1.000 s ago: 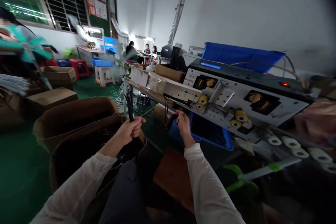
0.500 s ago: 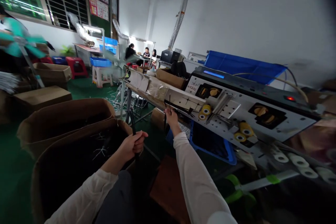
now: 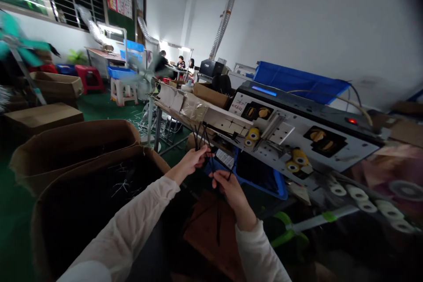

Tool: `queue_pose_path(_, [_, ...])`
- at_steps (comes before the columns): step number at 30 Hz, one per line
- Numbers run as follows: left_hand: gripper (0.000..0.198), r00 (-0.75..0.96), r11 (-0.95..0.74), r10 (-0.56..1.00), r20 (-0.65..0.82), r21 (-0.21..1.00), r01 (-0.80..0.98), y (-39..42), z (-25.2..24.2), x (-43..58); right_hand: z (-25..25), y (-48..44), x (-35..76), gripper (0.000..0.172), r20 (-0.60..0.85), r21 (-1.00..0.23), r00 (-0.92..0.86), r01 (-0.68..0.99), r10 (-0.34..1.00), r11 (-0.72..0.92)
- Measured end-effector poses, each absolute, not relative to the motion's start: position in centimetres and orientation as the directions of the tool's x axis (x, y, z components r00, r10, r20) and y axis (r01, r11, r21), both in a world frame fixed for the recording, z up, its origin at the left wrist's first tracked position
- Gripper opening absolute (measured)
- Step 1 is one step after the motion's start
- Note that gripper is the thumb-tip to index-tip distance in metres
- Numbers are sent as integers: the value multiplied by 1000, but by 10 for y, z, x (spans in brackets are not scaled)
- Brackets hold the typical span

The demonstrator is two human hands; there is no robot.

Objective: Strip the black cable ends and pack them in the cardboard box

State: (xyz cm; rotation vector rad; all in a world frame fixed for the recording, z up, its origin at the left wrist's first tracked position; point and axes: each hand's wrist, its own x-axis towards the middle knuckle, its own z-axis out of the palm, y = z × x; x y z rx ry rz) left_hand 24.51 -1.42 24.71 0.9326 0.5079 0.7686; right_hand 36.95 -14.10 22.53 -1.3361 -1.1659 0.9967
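My left hand (image 3: 191,161) and my right hand (image 3: 229,188) are close together in front of a long table edge. Both grip a bunch of thin black wires (image 3: 205,146), whose ends fan upward past my left fingers and down past my right hand. Just left of my arms, a brown cardboard box (image 3: 99,161) holds dark contents and loose white wire scraps. A second box (image 3: 66,130) stands behind it. To the right, a blue plastic crate (image 3: 264,180) sits below a wire-processing machine (image 3: 307,130) with yellow rollers.
The machine's grey panel slants across the right side, with white rollers below it. Cardboard and packaging line the table (image 3: 178,116). A blurred fan (image 3: 145,81) stands by it. Stools, blue bins and seated people (image 3: 175,64) are at the far end.
My hands have come together, and the left no longer holds the bundle upright over the box. Both now grip the black wires. My view has tilted slightly.
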Motion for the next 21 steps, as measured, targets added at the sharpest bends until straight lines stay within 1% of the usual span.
queue_pose_path(3, [31, 654, 380, 755, -35, 837, -394, -22, 249, 261, 210, -184, 371, 33, 0, -991, 163, 135, 987, -22])
queue_pose_path(7, [21, 601, 351, 799, -18, 825, -442, -22, 256, 259, 193, -225, 381, 32, -29, -989, 119, 140, 993, -46])
queue_pose_path(10, [17, 556, 312, 831, 9, 820, -479, -17, 266, 249, 182, -246, 390, 32, -59, -987, 71, 146, 996, -68])
queue_pose_path(13, [18, 547, 278, 836, 44, 826, -491, -9, 275, 236, 170, -260, 397, 32, -101, -984, 36, 142, 994, -106])
queue_pose_path(16, [19, 504, 208, 857, 106, 824, -527, -2, 283, 224, 159, -266, 404, 34, -137, -981, 31, 137, 990, -140])
queue_pose_path(18, [19, 467, 161, 873, 138, 824, -543, 2, 289, 217, 154, -267, 407, 35, -127, -982, 33, 135, 991, -130])
queue_pose_path(21, [19, 458, 114, 872, 173, 837, -534, 3, 297, 207, 152, -263, 409, 36, -120, -982, 50, 141, 992, -126])
